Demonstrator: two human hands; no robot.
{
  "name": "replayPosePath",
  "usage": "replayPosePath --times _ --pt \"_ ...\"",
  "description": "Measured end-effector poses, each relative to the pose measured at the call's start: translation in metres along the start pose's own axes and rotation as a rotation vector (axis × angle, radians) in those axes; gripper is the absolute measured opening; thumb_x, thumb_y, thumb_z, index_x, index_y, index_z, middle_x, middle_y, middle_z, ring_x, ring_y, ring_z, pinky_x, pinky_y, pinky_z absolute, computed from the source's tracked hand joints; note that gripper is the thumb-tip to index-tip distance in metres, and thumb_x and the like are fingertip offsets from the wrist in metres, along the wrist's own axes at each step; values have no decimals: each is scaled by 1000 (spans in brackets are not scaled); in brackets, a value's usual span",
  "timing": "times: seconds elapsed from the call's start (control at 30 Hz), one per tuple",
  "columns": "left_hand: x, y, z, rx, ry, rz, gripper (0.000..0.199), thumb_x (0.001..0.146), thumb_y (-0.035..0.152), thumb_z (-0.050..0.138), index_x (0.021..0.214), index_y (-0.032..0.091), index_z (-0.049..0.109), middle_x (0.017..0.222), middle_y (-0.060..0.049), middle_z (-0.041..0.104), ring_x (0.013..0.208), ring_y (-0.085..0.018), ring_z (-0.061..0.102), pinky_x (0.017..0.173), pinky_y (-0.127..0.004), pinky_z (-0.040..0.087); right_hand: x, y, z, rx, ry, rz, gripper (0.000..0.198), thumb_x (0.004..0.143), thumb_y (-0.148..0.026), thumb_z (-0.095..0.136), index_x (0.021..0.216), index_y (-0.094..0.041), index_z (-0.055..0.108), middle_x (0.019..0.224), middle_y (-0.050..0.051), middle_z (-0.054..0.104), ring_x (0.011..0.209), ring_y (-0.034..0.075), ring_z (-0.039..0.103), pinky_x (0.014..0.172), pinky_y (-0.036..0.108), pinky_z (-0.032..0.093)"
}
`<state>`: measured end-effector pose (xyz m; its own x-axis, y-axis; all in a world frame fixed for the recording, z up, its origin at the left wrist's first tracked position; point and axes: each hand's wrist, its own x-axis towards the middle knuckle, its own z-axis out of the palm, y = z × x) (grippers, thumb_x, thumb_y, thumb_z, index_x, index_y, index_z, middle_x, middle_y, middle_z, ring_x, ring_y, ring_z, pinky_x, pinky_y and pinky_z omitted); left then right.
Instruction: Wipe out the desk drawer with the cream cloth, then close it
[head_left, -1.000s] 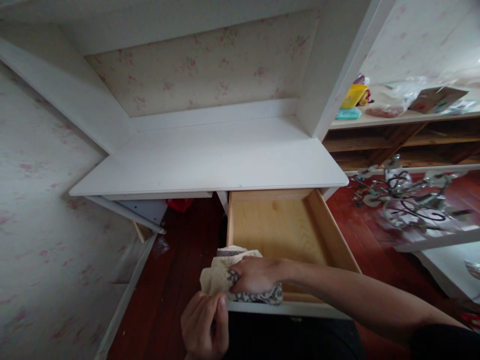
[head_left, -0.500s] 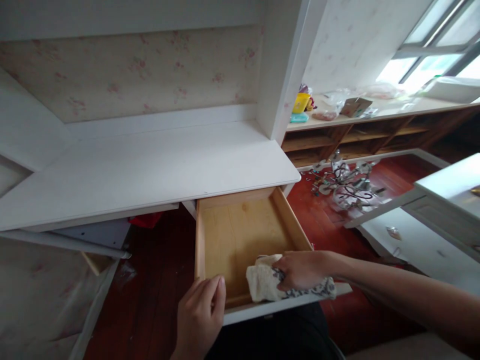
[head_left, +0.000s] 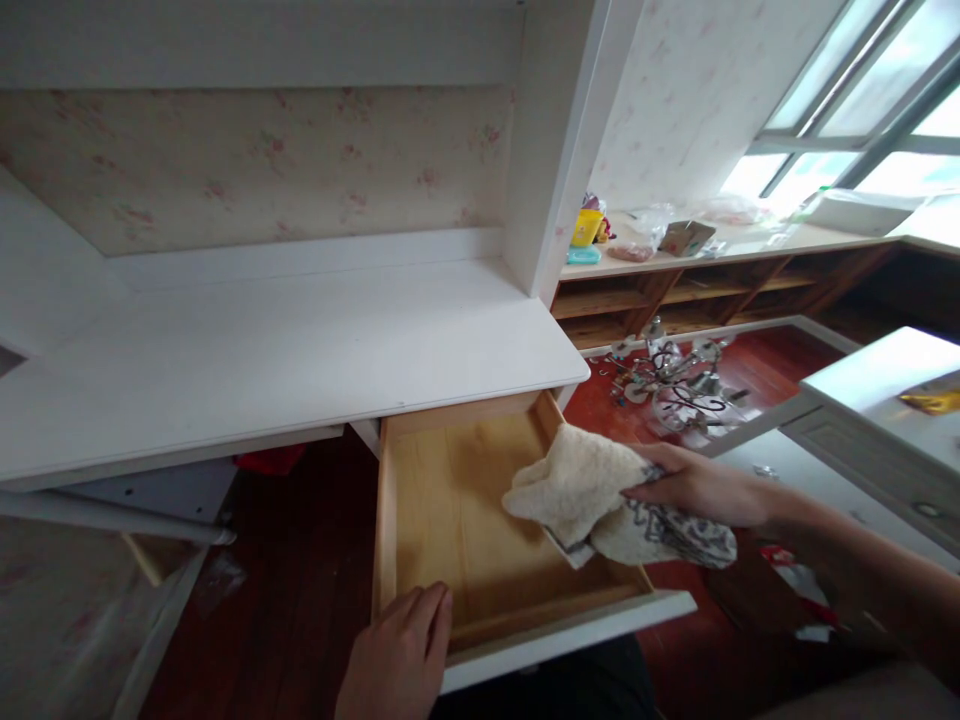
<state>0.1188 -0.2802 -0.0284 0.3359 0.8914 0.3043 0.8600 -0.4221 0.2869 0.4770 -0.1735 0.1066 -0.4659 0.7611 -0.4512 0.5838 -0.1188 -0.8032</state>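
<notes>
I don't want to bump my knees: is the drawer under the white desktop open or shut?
Open: the drawer juts out from under the white desktop, with its wooden inside in view.

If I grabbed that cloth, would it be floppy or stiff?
Probably floppy: the cloth bunches in loose folds in the right hand. It looks light too, since one hand holds it up. Its fuzzy-looking surface suggests it wouldn't be very slippery.

got my right hand (head_left: 694,487) clutching a cream patterned cloth (head_left: 577,480) over the pulled-out wooden drawer (head_left: 450,490), left hand (head_left: 397,655) curled at its near left corner, white tabletop (head_left: 322,350) beyond on my remote feed, chandelier (head_left: 679,388) on the red floor (head_left: 780,355), yellow tub (head_left: 586,228) on the shelf unit (head_left: 656,290)
</notes>
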Motion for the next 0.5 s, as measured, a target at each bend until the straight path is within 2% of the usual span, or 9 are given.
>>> replayPosePath --times 0.07,0.13,0.23,0.27,0.37,0.43,0.5 --pt "1 -1 0 14 -15 3 31 98 26 38 92 25 68 79 3 73 68 -12 70 59 -20 56 -17 -5 -5 -122 110 -24 50 86 -37 55 133 -20 59 126 11 65 114 29 60 99 38 45" --pt "1 -1 1 16 -13 9 31 98 27 38 92 25 68 80 3 74 68 -12 71 58 -20 56 -28 3 2 -299 125 -34 57 85 -28 53 142 -23 51 138 10 57 126 30 53 109 43 37" --pt "-1 -1 3 3 24 16 31 98 28 38 91 24 69 81 2 74 67 -11 71 57 -18 55 -29 36 30 -535 -18 22 75 74 -13 52 146 -29 44 152 6 40 142 29 32 118 49 21" --pt "-2 -1 4 0 39 15 31 98 28 39 90 24 69 81 2 74 67 -11 71 57 -18 55 -26 48 40 -581 -66 50 77 71 -8 49 145 -28 46 153 7 38 142 29 30 117 51 21" --pt "-3 0 5 -5 51 20 31 98 28 39 91 23 69 82 1 75 68 -12 71 60 -18 56 -15 75 60 -634 -150 85 87 66 -3 44 149 -24 38 155 9 31 144 27 21 117 49 24" --pt "-4 1 5 -7 34 19 31 98 27 39 91 23 69 82 1 75 68 -12 71 59 -19 56 -7 84 65 -659 -168 43 88 65 -1 43 151 -22 36 156 9 30 146 25 15 118 47 22" --pt "-4 2 4 -8 28 13 31 98 26 39 91 23 69 82 2 74 67 -12 71 58 -19 56 2 87 64 -706 -163 -36 85 66 -1 43 148 -19 40 155 11 33 146 24 14 119 46 19"
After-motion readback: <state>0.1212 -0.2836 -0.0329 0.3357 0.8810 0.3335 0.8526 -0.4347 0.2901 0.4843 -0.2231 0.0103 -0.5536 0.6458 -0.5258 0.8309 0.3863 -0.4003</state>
